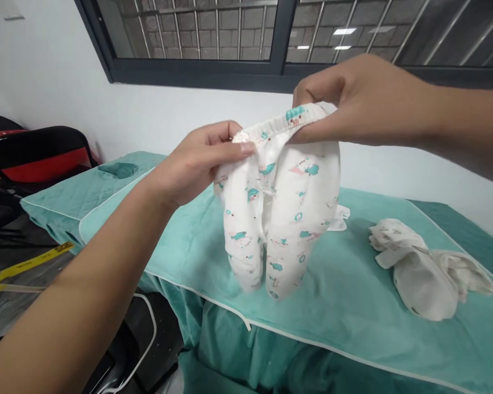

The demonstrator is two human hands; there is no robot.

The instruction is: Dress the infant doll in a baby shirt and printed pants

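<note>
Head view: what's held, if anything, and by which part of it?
White printed pants, held at the waistband by the left hand and right hand.

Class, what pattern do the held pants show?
The pants are white with scattered teal and pink prints: head view.

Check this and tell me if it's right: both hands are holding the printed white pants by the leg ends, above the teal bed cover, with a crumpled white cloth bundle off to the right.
Not by the leg ends: the head view shows the left hand and right hand gripping the printed white pants at the waistband, legs hanging down.
</note>
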